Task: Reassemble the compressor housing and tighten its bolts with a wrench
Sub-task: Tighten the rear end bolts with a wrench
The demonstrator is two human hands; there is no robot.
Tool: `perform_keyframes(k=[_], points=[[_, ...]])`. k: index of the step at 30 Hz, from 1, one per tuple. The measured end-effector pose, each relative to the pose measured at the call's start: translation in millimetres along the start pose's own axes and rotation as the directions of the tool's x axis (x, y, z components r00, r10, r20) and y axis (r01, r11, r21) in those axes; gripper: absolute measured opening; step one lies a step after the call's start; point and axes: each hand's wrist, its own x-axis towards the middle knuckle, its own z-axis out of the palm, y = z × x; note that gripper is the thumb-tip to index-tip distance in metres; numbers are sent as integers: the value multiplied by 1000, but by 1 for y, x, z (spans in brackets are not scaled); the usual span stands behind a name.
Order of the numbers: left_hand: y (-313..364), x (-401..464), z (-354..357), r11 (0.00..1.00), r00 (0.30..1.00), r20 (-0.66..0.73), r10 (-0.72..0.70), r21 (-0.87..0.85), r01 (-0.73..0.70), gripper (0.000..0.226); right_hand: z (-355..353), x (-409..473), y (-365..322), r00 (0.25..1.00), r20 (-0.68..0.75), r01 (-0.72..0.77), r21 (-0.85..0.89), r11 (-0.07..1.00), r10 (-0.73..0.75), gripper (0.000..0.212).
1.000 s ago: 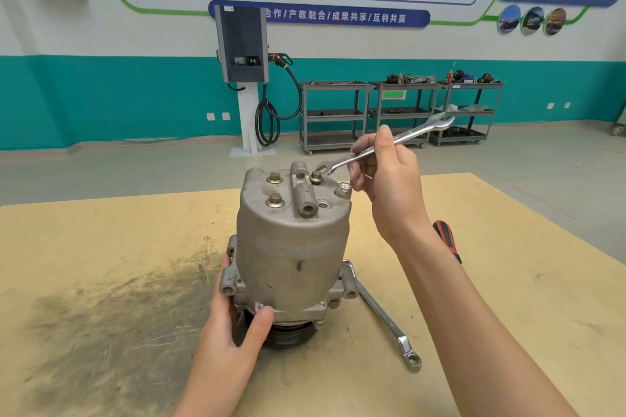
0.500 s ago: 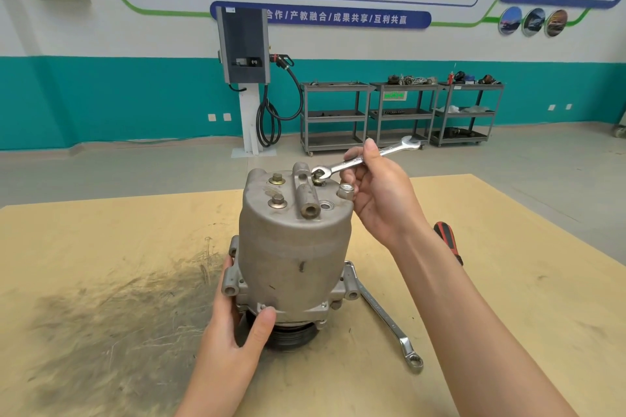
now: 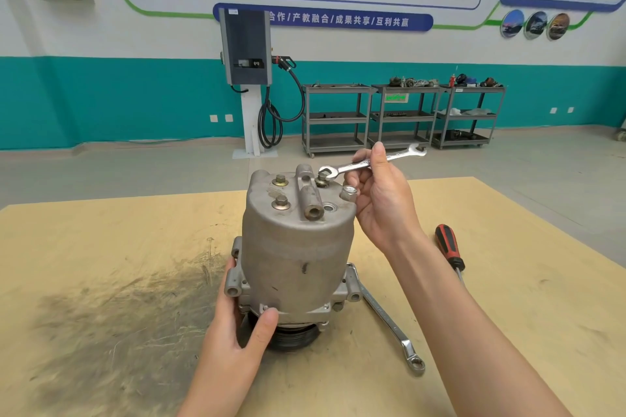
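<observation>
Head view: the grey cast-metal compressor housing (image 3: 298, 247) stands upright mid-tabletop (image 3: 101, 247) — likely heavy, rigid, best steadied low. The left hand (image 3: 237, 342) grips its base flange; the right hand's (image 3: 382, 200) fingers pinch a silver open-ended wrench (image 3: 372, 164) over a top bolt (image 3: 321, 181). Worn yellow wood — workshop beyond.

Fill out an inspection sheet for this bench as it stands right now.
Surface: tan wooden tabletop, dark scuffed smear at left.
Job's things: grey cast-metal compressor housing upright; silver open-end wrench set on a top bolt.
Clutter: long silver ring spanner and red-and-black-handled screwdriver lying at right.
Hands: left hand holds the housing's base; right hand pinches the wrench.
Cables: black charger cable at the wall.
Surroundings: grey shelf carts, wall posters.
</observation>
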Motion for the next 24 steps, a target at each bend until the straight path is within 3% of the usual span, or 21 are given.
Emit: perform_keyframes(k=[10, 17, 19, 21, 24], points=[[2, -1, -1, 1000, 1000, -1, -12, 14, 12, 95, -3, 2, 2, 1000, 15, -6, 1, 1000, 6, 37], [-1, 0, 0, 1000, 1000, 17, -12, -27, 13, 106, -7, 3, 0, 996, 67, -51, -18, 999, 52, 36], [-2, 0, 0, 999, 1000, 19, -16, -32, 17, 101, -5, 2, 4, 998, 45, 46, -52, 998, -43, 37], [-2, 0, -1, 999, 1000, 19, -23, -36, 24, 99, -4, -2, 7, 964, 45, 265, -203, 943, -261, 37], [-2, 0, -1, 999, 999, 18, -30, -39, 31, 101, -1, -10, 2, 790, 181, 586, -501, 637, -585, 29]])
